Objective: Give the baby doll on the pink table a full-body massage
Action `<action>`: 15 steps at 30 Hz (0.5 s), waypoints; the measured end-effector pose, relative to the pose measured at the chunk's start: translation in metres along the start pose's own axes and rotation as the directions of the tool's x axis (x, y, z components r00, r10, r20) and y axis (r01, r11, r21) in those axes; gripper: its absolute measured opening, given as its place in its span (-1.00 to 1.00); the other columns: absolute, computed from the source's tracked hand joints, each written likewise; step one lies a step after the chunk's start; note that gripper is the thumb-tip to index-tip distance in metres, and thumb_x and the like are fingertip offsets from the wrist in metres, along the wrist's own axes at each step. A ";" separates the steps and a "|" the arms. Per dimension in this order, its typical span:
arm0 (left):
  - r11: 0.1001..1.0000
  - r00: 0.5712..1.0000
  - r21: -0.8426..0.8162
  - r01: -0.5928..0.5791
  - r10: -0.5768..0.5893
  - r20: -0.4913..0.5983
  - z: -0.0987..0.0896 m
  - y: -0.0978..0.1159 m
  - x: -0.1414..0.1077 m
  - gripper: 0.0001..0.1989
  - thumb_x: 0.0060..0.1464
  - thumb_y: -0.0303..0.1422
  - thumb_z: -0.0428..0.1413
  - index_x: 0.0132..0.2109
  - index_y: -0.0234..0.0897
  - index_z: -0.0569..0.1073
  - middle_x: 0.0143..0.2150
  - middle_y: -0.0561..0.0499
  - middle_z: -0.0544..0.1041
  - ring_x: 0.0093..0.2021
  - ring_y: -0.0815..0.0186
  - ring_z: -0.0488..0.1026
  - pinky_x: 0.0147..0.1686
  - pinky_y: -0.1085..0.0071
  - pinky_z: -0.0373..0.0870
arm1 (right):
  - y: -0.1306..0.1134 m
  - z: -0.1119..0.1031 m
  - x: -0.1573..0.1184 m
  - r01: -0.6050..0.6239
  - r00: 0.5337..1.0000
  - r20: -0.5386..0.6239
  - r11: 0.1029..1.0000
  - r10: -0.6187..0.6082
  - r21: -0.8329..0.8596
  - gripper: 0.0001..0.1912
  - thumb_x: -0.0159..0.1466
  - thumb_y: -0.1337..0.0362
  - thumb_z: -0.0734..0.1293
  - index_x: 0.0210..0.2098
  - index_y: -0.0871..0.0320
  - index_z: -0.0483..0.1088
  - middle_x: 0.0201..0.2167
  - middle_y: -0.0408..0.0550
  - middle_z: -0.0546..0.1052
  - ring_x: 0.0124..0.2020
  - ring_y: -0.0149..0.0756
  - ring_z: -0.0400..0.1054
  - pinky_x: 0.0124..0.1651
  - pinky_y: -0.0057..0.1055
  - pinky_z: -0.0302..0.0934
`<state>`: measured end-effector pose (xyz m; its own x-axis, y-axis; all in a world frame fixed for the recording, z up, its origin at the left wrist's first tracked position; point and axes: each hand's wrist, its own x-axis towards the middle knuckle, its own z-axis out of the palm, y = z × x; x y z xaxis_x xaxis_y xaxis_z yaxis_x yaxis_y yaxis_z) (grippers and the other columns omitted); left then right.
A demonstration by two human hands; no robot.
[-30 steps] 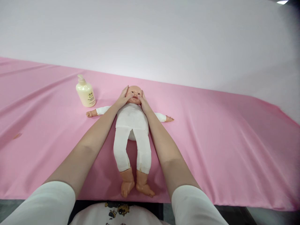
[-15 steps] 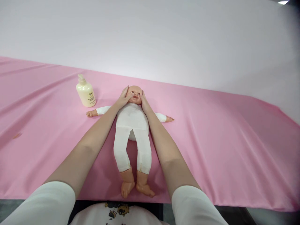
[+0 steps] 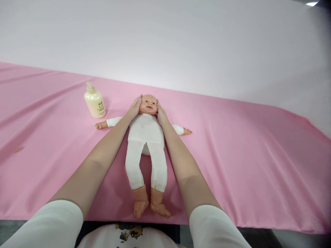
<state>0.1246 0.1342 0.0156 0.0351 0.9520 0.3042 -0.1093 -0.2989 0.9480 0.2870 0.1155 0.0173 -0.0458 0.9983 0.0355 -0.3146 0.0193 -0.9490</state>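
A baby doll (image 3: 146,129) in a white cloth body lies on its back, arms spread out sideways and feet toward me. My left hand (image 3: 134,107) rests against the left side of the doll's head, fingers stretched out along it. Against the right side of the head lies my right hand (image 3: 161,113), its fingers also straight and pointing up past the cheek. Both hands are open, with the doll's head (image 3: 149,100) between the palms. The thumbs are mostly hidden beside the head.
A pale yellow pump bottle (image 3: 95,103) stands upright to the left, just beyond the doll's outstretched arm. Pink cloth (image 3: 232,155) with soft folds covers the table. Behind it rises a white wall (image 3: 165,44).
Both thumbs have moved outward off the doll's cheeks, from near its mouth to the sides of its head. The arms, doll and bottle have stayed almost in place.
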 end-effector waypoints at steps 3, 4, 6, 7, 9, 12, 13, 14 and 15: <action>1.000 1.000 -0.011 -0.012 0.012 -0.018 0.000 -0.002 0.001 -0.27 0.30 0.12 -0.08 0.42 -0.22 0.25 0.49 -0.13 0.24 0.50 0.11 0.17 0.47 0.16 0.11 | 0.000 -0.003 0.001 0.030 1.000 0.010 0.999 -0.030 -0.011 -0.27 0.36 -0.14 0.29 0.44 -0.05 0.18 0.35 -0.06 0.42 0.27 -0.21 0.43 0.30 -0.15 0.39; 1.000 1.000 -0.010 -0.019 0.019 -0.021 0.000 -0.003 0.001 -0.27 0.30 0.12 -0.09 0.42 -0.23 0.24 0.49 -0.15 0.24 0.50 0.13 0.18 0.46 0.18 0.13 | 0.001 -0.004 0.002 0.044 0.999 0.016 0.999 -0.044 -0.016 -0.27 0.35 -0.14 0.29 0.42 -0.04 0.20 0.36 -0.06 0.41 0.28 -0.22 0.42 0.30 -0.16 0.39; 1.000 0.999 -0.007 -0.029 0.028 -0.027 0.000 -0.005 0.001 -0.27 0.31 0.12 -0.11 0.42 -0.25 0.23 0.50 -0.16 0.23 0.50 0.15 0.18 0.46 0.19 0.13 | 0.003 -0.006 0.004 0.069 0.997 0.030 0.997 -0.068 -0.021 -0.29 0.35 -0.15 0.29 0.40 -0.01 0.24 0.36 -0.05 0.41 0.28 -0.23 0.42 0.31 -0.18 0.37; 0.999 0.999 -0.006 -0.031 0.031 -0.027 -0.001 -0.006 0.001 -0.27 0.31 0.11 -0.12 0.42 -0.26 0.23 0.49 -0.17 0.23 0.50 0.15 0.18 0.46 0.19 0.13 | 0.004 -0.007 0.006 0.077 0.996 0.037 0.997 -0.076 -0.017 -0.29 0.35 -0.14 0.30 0.39 0.01 0.25 0.36 -0.04 0.41 0.28 -0.24 0.42 0.32 -0.17 0.36; 0.999 0.999 -0.004 -0.038 0.037 -0.025 -0.002 -0.006 0.000 -0.28 0.32 0.09 -0.12 0.40 -0.29 0.24 0.48 -0.21 0.25 0.49 0.15 0.20 0.45 0.19 0.14 | 0.007 -0.010 0.008 0.087 0.995 0.052 0.996 -0.087 0.000 -0.29 0.35 -0.12 0.31 0.39 0.03 0.24 0.35 -0.02 0.42 0.26 -0.24 0.44 0.34 -0.14 0.34; 0.999 0.999 0.002 -0.046 0.046 -0.021 -0.004 -0.005 0.001 -0.32 0.34 0.02 -0.10 0.38 -0.37 0.25 0.45 -0.27 0.29 0.46 0.14 0.26 0.43 0.23 0.17 | 0.010 -0.013 0.012 0.101 0.992 0.069 0.995 -0.102 0.020 -0.30 0.33 -0.09 0.33 0.37 0.03 0.25 0.34 -0.02 0.44 0.25 -0.24 0.45 0.35 -0.11 0.32; 0.999 0.999 0.006 -0.037 0.037 -0.032 -0.005 -0.005 0.002 -0.33 0.34 -0.01 -0.10 0.38 -0.38 0.25 0.45 -0.28 0.29 0.46 0.14 0.25 0.44 0.24 0.17 | 0.011 -0.014 0.012 0.108 0.991 0.076 0.994 -0.109 0.020 -0.31 0.33 -0.09 0.34 0.36 0.03 0.26 0.33 -0.03 0.44 0.25 -0.25 0.45 0.36 -0.12 0.31; 1.000 0.999 0.011 -0.019 0.020 -0.047 -0.006 -0.006 0.003 -0.34 0.34 -0.04 -0.09 0.39 -0.39 0.23 0.46 -0.28 0.27 0.47 0.14 0.24 0.44 0.24 0.15 | 0.011 -0.014 0.013 0.113 0.990 0.082 0.993 -0.114 0.019 -0.31 0.32 -0.08 0.34 0.36 0.02 0.27 0.33 -0.03 0.45 0.25 -0.25 0.45 0.36 -0.12 0.30; 1.000 0.998 0.015 0.004 -0.003 -0.064 -0.006 -0.007 0.005 -0.35 0.34 -0.07 -0.09 0.40 -0.37 0.20 0.47 -0.27 0.26 0.48 0.15 0.22 0.46 0.24 0.12 | 0.011 -0.014 0.013 0.114 0.990 0.084 0.993 -0.115 0.016 -0.30 0.31 -0.08 0.35 0.35 0.02 0.28 0.32 -0.03 0.46 0.24 -0.25 0.45 0.36 -0.12 0.30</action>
<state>0.1192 0.1412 0.0099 -0.0286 0.9550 0.2951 -0.0942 -0.2965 0.9504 0.2964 0.1292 0.0031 -0.0886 0.9814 0.1705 -0.3331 0.1321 -0.9336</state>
